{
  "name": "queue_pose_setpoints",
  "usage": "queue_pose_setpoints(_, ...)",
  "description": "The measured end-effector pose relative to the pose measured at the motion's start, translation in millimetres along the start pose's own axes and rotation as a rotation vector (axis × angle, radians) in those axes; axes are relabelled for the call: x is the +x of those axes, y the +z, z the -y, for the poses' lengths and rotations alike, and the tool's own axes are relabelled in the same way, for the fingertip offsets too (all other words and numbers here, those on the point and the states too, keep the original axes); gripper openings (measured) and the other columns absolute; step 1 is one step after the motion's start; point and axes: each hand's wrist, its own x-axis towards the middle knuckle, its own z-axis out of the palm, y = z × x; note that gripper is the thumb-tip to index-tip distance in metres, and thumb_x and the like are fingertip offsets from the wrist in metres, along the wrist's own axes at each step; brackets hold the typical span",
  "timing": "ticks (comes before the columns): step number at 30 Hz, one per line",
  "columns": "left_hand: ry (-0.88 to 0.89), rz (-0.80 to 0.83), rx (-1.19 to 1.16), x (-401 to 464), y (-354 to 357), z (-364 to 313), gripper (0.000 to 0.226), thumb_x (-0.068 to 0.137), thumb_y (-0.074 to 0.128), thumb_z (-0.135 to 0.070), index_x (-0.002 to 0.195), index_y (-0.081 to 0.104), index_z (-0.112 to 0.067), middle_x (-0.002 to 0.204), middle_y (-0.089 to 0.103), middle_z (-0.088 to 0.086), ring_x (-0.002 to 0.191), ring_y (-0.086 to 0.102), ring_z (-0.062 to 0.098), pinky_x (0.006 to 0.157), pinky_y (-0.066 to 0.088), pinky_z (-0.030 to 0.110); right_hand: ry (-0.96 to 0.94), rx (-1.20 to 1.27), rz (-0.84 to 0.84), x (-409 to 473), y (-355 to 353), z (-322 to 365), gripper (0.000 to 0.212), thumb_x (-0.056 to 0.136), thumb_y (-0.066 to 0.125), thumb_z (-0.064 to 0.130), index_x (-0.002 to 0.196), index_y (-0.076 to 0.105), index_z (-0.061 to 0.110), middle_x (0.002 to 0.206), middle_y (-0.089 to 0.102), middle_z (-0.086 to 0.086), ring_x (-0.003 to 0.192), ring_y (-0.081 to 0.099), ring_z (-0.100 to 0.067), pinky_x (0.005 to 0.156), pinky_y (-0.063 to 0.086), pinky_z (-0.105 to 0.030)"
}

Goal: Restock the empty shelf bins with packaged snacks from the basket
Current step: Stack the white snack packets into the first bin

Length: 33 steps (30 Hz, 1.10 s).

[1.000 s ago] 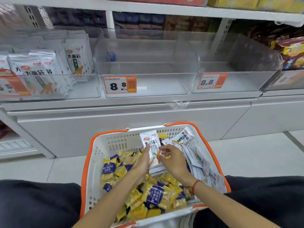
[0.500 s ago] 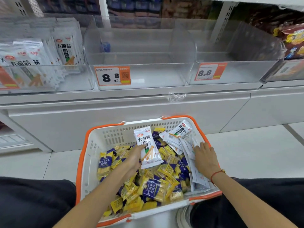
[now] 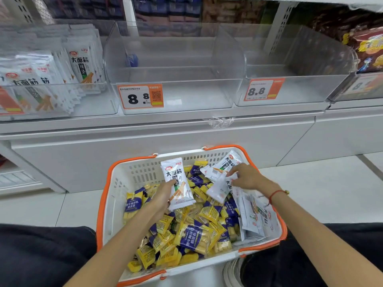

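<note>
A white basket with an orange rim (image 3: 132,175) stands on the floor between my knees, full of yellow-and-purple snack packs (image 3: 192,237) with white snack packets (image 3: 250,218) along its right side. My left hand (image 3: 163,195) holds a white packet (image 3: 178,183) upright above the basket's middle. My right hand (image 3: 246,177) pinches another white packet (image 3: 217,187) at the basket's far right. Two clear shelf bins stand empty above: the middle bin (image 3: 176,96) and the right bin (image 3: 290,88).
The left bin (image 3: 62,96) holds several white packets like the ones in my hands. Orange price tags (image 3: 141,96) sit on the bin fronts. A bin with red-brown bags (image 3: 369,50) is at far right. White cabinet front (image 3: 145,146) and tiled floor (image 3: 321,187) surround the basket.
My left hand still holds its white packet, in about the same spot. My right hand moved up toward the basket's far right corner and took hold of a white packet. The camera tilted down a little.
</note>
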Motion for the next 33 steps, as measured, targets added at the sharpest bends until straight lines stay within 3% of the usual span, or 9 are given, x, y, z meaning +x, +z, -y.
queue_pose_setpoints(2, 0.026, -0.015, 0.03, 0, -7, -2, 0.033, 0.102, 0.042, -0.031, 0.129, 0.05, -0.014, 0.111, 0.065, 0.012, 0.093, 0.063, 0.029, 0.1, 0.043, 0.051, -0.053, 0.196, 0.195, -9, -23, 14, 0.028, 0.088, 0.06, 0.007, 0.114, 0.067, 0.017, 0.069, 0.056, 0.003, 0.056, 0.047, -0.011, 0.056, 0.044, -0.02)
queue_pose_setpoints(7, 0.077, 0.018, 0.202, 10, -17, -9, 0.051, 0.091, 0.053, -0.039, 0.137, 0.043, -0.018, 0.137, 0.051, 0.004, 0.122, 0.051, 0.029, 0.106, 0.039, 0.049, -0.193, 0.455, 0.543, -21, -34, 33, 0.022, 0.093, 0.06, 0.016, 0.113, 0.067, 0.023, 0.12, 0.063, -0.009, 0.11, 0.062, -0.029, 0.091, 0.05, -0.044)
queue_pose_setpoints(11, 0.042, 0.224, 0.345, -7, -9, -18, 0.039, 0.096, 0.044, -0.033, 0.131, 0.047, -0.016, 0.126, 0.06, 0.014, 0.112, 0.058, 0.034, 0.104, 0.039, 0.055, -0.288, 0.365, 0.422, -12, -25, 40, 0.019, 0.091, 0.063, 0.029, 0.108, 0.067, 0.036, 0.101, 0.056, -0.029, 0.081, 0.058, -0.033, 0.071, 0.047, -0.038)
queue_pose_setpoints(13, 0.018, 0.319, 0.353, -17, -2, -23, 0.032, 0.1, 0.036, -0.028, 0.125, 0.05, -0.014, 0.117, 0.066, 0.014, 0.102, 0.063, 0.031, 0.103, 0.041, 0.051, -0.292, 0.327, 0.338, -5, -17, 38, 0.019, 0.087, 0.064, 0.03, 0.104, 0.065, 0.038, 0.109, 0.054, -0.033, 0.089, 0.061, -0.039, 0.075, 0.054, -0.044)
queue_pose_setpoints(16, -0.04, 0.381, 0.33, -25, 4, -23, 0.033, 0.103, 0.027, -0.025, 0.112, 0.055, -0.01, 0.102, 0.068, 0.016, 0.086, 0.062, 0.03, 0.092, 0.048, 0.048, -0.253, 0.446, 0.085, -6, -2, 45, 0.03, 0.082, 0.073, 0.016, 0.106, 0.057, 0.025, 0.103, 0.062, -0.004, 0.096, 0.063, -0.023, 0.084, 0.054, -0.04)
queue_pose_setpoints(19, -0.044, 0.422, 0.301, -26, 8, -18, 0.046, 0.104, 0.022, -0.032, 0.121, 0.057, -0.007, 0.112, 0.065, 0.024, 0.093, 0.06, 0.032, 0.094, 0.048, 0.049, -0.264, 0.497, -0.136, -9, 18, 52, 0.037, 0.072, 0.082, 0.015, 0.101, 0.058, 0.022, 0.091, 0.056, 0.016, 0.086, 0.057, -0.003, 0.082, 0.05, -0.03)
queue_pose_setpoints(22, -0.054, 0.447, 0.22, -31, 14, -18, 0.047, 0.104, 0.024, -0.041, 0.121, 0.061, -0.016, 0.116, 0.068, 0.014, 0.093, 0.066, 0.027, 0.078, 0.055, 0.034, -0.277, 0.513, -0.17, -9, 35, 53, 0.034, 0.072, 0.082, 0.016, 0.098, 0.061, 0.022, 0.092, 0.06, 0.013, 0.084, 0.057, 0.0, 0.076, 0.049, -0.024)
queue_pose_setpoints(26, -0.074, 0.476, 0.247, -26, 11, -10, 0.031, 0.101, 0.037, -0.033, 0.1, 0.062, -0.014, 0.084, 0.069, 0.004, 0.064, 0.063, 0.016, 0.058, 0.05, 0.024, -0.297, 0.514, -0.241, -4, 42, 53, 0.029, 0.071, 0.082, 0.014, 0.095, 0.067, 0.018, 0.095, 0.063, 0.009, 0.084, 0.057, -0.001, 0.074, 0.048, -0.022)
queue_pose_setpoints(33, -0.156, 0.561, 0.266, -25, 11, -7, 0.02, 0.101, 0.042, -0.023, 0.106, 0.059, -0.014, 0.087, 0.07, 0.001, 0.074, 0.065, 0.012, 0.068, 0.051, 0.024, -0.335, 0.345, -0.339, -4, 33, 52, 0.028, 0.08, 0.075, 0.032, 0.106, 0.066, 0.025, 0.096, 0.061, 0.016, 0.086, 0.051, 0.001, 0.071, 0.038, -0.01)
